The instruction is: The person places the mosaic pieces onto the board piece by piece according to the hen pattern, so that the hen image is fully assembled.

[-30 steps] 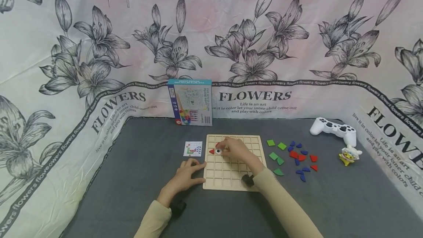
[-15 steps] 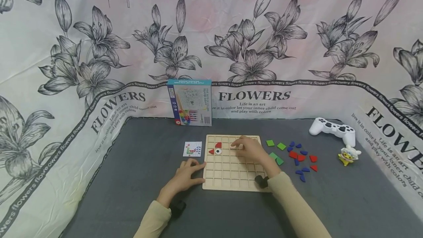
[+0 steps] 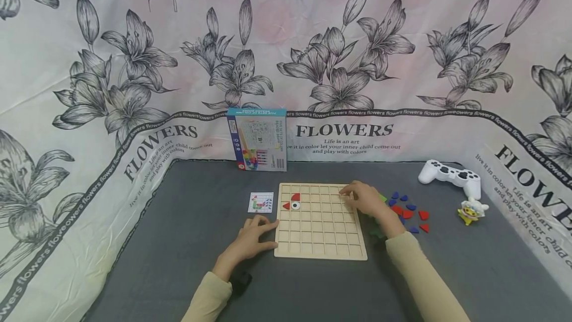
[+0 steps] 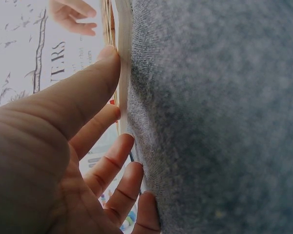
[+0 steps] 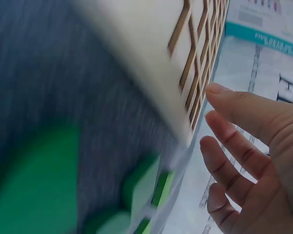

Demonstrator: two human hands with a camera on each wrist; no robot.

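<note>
So the right hand [image 3: 367, 200] has slid off the eye piece [image 3: 295, 205] and gone across the wooden grid board [image 3: 319, 242] to its upper right corner, now partly covering the green pieces [image 3: 377, 220] there. The red pieces [image 3: 291, 200] show fully now.

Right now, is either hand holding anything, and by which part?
Nothing is held. The left hand rests with straight fingers against the wooden board's left edge; the right hand, fingers relaxed and empty, hovers over its right edge.

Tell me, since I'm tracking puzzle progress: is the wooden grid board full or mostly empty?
Mostly empty. The wooden grid board holds only two red pieces and a white eye piece near its far left corner; the other cells show bare wood.
</note>
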